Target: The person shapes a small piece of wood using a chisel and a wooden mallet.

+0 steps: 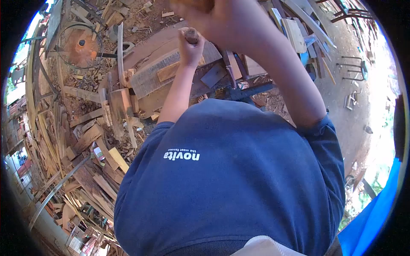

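Observation:
My left hand (192,53) is closed around a tool with a round wooden handle (191,36), its butt end turned up towards me. The rest of that tool is hidden below the fist. Under and beside the hand, a light-brown wood piece (168,72) lies on a wide, rough, greyish board (146,82). My right hand (218,17) is raised high at the top edge, blurred and partly cut off. Its fingers wrap a brown wooden object (200,4), whose shape mostly falls outside the view.
Dark flat pieces (213,76) lie right of the board. A wooden block (121,102) stands at its left. Stacked planks (294,34) rise at the upper right, and scrap timber (92,175) heaps at left. Chairs (356,68) stand on the right. A bare foot (202,98) shows beneath me.

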Action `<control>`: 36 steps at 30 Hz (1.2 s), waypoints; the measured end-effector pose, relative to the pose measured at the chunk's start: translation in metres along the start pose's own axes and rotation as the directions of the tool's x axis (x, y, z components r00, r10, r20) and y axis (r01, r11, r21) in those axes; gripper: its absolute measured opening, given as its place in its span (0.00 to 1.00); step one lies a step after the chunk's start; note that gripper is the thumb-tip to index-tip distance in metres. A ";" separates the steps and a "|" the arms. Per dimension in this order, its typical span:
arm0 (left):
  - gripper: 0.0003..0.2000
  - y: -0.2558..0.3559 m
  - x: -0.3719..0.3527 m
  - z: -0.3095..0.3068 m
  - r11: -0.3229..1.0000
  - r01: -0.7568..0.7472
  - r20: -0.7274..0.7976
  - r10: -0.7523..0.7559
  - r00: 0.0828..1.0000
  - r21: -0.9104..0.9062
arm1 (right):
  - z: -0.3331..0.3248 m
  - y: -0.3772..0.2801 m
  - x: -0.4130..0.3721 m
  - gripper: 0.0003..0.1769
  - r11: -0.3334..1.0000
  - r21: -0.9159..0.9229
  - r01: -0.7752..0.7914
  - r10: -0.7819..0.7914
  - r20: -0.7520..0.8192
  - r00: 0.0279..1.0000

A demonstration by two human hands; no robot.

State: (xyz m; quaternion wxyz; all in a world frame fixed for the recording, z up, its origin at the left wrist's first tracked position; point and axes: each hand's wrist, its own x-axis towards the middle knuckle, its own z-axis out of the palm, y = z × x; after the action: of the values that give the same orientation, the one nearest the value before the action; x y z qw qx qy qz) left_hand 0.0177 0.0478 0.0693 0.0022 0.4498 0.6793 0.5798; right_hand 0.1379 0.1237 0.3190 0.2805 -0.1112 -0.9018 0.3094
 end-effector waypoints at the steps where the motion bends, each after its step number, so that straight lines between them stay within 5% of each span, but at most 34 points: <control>1: 0.27 0.000 0.001 0.000 0.999 0.014 0.011 -0.014 1.000 0.044 | 0.000 -0.001 0.002 0.25 0.999 0.051 0.016 -0.012 -0.070 0.997; 3: 0.25 0.019 0.004 0.000 0.999 -0.008 -0.028 0.007 1.000 -0.034 | 0.015 0.012 -0.008 0.24 0.995 0.094 0.031 -0.017 -0.150 0.989; 5: 0.23 0.017 0.003 0.004 0.993 -0.029 -0.050 0.024 0.998 -0.114 | 0.062 0.045 -0.046 0.17 0.959 -0.092 -0.266 0.277 0.127 0.952; 6: 0.21 -0.006 0.001 0.013 0.786 0.199 -0.030 -0.266 0.964 -0.586 | 0.058 0.042 -0.045 0.17 0.955 -0.092 -0.282 0.292 0.114 0.950; 8: 0.19 -0.012 0.000 0.018 0.316 0.330 0.140 -0.499 0.855 -0.889 | 0.040 0.032 -0.029 0.17 0.899 -0.253 -0.358 0.424 0.297 0.855; 9: 0.19 0.001 0.000 0.012 0.792 0.200 -0.023 -0.260 0.965 -0.576 | 0.036 0.032 -0.020 0.17 0.950 -0.186 -0.249 0.285 0.203 0.937; 10: 0.18 0.008 0.000 0.007 0.995 -0.054 -0.034 0.051 0.998 -0.088 | 0.027 0.032 -0.009 0.17 0.983 -0.132 -0.124 0.137 0.096 0.986; 13: 0.19 -0.005 -0.003 0.007 0.998 0.051 -0.052 -0.053 0.997 -0.040 | -0.041 -0.019 0.018 0.19 0.931 0.193 -0.310 0.229 0.352 0.908; 15: 0.19 -0.007 -0.006 0.007 0.994 0.065 0.002 -0.065 0.998 -0.086 | -0.002 0.004 0.007 0.21 0.971 0.237 0.032 0.004 -0.148 0.989; 16: 0.19 -0.012 -0.009 0.008 0.992 0.070 0.036 -0.067 0.997 -0.105 | 0.020 0.015 -0.005 0.23 0.961 0.192 0.199 -0.110 -0.395 0.912; 17: 0.19 -0.017 -0.013 0.009 0.989 0.077 0.069 -0.069 0.995 -0.124 | 0.045 0.029 -0.033 0.20 0.996 0.059 -0.073 0.076 -0.058 0.995; 18: 0.21 -0.022 -0.014 0.014 0.871 0.246 0.101 -0.224 0.969 -0.425 | 0.049 0.024 -0.043 0.18 0.948 -0.156 -0.278 0.310 0.244 0.919; 21: 0.25 -0.030 -0.017 0.017 0.292 0.435 0.287 -0.435 0.854 -0.852 | 0.038 0.034 -0.028 0.19 0.907 -0.192 -0.376 0.422 0.397 0.815; 22: 0.26 -0.031 -0.018 0.015 0.796 0.227 0.069 -0.228 0.971 -0.561 | 0.025 0.029 -0.019 0.20 0.950 -0.081 -0.303 0.312 0.334 0.889; 23: 0.26 -0.030 -0.016 0.017 0.993 -0.094 -0.011 0.094 0.996 -0.070 | 0.007 0.019 -0.008 0.20 0.947 -0.084 -0.311 0.321 0.329 0.888; 24: 0.26 0.002 -0.011 0.009 0.987 0.077 0.038 -0.072 0.997 -0.143 | -0.014 0.002 0.002 0.19 0.936 0.052 -0.347 0.322 0.268 0.908; 28: 0.25 -0.006 -0.009 0.011 0.989 0.144 0.040 -0.144 0.989 -0.010 | -0.031 -0.020 0.007 0.17 0.813 0.461 -0.357 0.361 0.083 0.929; 30: 0.25 0.005 -0.003 0.015 0.850 0.241 0.130 -0.204 0.970 -0.468 | 0.041 0.037 -0.040 0.22 0.944 0.276 -0.182 0.192 -0.010 0.981; 31: 0.24 -0.003 -0.005 0.017 0.753 0.271 0.162 -0.218 0.962 -0.599 | 0.042 0.033 -0.053 0.22 0.912 -0.108 -0.395 0.408 0.323 0.854; 32: 0.25 -0.048 -0.017 0.023 0.650 0.346 0.201 -0.289 0.936 -0.677 | 0.041 0.035 -0.053 0.21 0.904 -0.158 -0.397 0.427 0.325 0.844; 35: 0.24 -0.023 -0.018 0.022 0.106 0.460 0.363 -0.472 0.804 -0.881 | 0.026 0.028 -0.039 0.20 0.891 -0.197 -0.408 0.453 0.334 0.827; 36: 0.23 -0.024 -0.016 0.021 0.714 0.288 0.109 -0.286 0.952 -0.639 | 0.015 0.023 -0.029 0.20 0.891 -0.181 -0.416 0.454 0.337 0.825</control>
State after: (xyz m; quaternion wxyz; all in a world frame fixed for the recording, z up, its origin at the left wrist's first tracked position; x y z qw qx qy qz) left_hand 0.0240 0.0565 0.0347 0.2478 0.3108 0.4984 0.7704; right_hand 0.1541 0.1237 0.2819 0.0216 -0.2674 -0.9031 0.3353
